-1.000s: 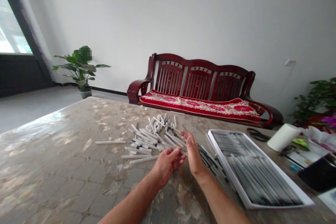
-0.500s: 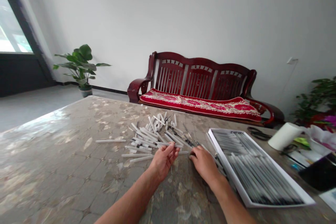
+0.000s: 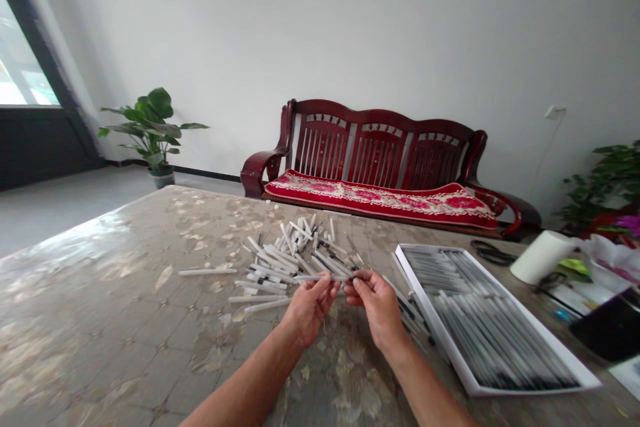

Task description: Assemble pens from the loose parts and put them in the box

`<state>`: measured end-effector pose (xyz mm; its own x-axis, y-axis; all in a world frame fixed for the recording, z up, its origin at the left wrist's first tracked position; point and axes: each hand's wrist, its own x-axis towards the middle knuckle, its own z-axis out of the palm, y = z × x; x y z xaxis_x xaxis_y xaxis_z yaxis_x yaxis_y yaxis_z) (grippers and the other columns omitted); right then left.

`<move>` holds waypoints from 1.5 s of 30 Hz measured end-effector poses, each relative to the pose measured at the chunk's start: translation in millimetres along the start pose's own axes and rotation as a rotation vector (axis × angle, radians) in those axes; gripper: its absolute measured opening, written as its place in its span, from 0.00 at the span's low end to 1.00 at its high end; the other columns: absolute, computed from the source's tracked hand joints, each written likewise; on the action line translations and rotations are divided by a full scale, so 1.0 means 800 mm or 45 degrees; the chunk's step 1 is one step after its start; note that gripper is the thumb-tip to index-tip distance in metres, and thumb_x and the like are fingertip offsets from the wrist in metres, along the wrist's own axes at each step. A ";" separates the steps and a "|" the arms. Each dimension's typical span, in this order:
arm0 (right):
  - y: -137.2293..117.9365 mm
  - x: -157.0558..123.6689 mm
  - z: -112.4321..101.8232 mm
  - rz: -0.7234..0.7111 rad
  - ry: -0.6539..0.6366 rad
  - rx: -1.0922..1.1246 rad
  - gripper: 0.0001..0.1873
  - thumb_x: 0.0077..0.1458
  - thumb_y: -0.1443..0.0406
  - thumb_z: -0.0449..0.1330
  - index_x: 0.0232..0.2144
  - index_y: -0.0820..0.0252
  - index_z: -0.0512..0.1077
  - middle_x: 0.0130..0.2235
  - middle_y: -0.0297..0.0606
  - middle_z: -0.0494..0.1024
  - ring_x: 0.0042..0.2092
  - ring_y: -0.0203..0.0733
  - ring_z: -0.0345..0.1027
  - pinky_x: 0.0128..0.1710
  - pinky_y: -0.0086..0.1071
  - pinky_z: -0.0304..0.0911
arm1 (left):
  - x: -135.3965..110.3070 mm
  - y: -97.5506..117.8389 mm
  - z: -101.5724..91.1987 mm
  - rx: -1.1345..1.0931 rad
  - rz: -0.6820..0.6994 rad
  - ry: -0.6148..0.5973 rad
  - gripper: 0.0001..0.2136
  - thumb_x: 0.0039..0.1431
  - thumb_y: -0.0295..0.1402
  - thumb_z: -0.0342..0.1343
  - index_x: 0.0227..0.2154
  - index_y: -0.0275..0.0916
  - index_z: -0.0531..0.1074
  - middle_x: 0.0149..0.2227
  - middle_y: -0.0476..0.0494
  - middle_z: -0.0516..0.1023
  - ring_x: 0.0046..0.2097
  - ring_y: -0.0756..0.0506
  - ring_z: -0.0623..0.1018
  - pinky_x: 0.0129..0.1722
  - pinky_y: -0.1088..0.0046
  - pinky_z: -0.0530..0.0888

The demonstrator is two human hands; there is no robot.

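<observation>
My left hand (image 3: 309,307) and my right hand (image 3: 376,302) meet above the patterned table (image 3: 125,320). The left fingers pinch a thin white pen barrel (image 3: 320,277) that lies level between the hands. My right fingers pinch a small dark pen part (image 3: 356,272) at the barrel's right end. Just beyond the hands lies a loose pile of white pen barrels (image 3: 285,255) and dark refills.
A shallow white box (image 3: 487,320) full of dark pens lies at the right. Past it are scissors (image 3: 493,255), a white paper roll (image 3: 540,257) and bags. One stray barrel (image 3: 207,272) lies left of the pile. A red wooden bench (image 3: 380,180) stands behind the table.
My right hand went down to the dark parts on the table, then rose with one pinched and met the left hand, which has kept its white barrel.
</observation>
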<state>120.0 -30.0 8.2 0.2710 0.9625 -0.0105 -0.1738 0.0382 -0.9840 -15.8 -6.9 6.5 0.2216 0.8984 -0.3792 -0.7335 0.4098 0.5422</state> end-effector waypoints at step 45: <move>0.018 0.004 -0.006 -0.313 0.094 -0.462 0.16 0.49 0.52 0.60 0.32 0.58 0.74 0.29 0.38 0.79 0.29 0.44 0.71 0.28 0.34 0.65 | 0.002 -0.012 0.000 0.089 0.189 -0.051 0.13 0.39 0.29 0.71 0.27 0.34 0.74 0.24 0.48 0.79 0.27 0.51 0.79 0.28 0.81 0.76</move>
<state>123.2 -27.7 -7.2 0.3320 0.9144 0.2317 0.2440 0.1541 -0.9575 -8.2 -9.6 1.0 0.1403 0.9549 -0.2616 -0.7137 0.2807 0.6418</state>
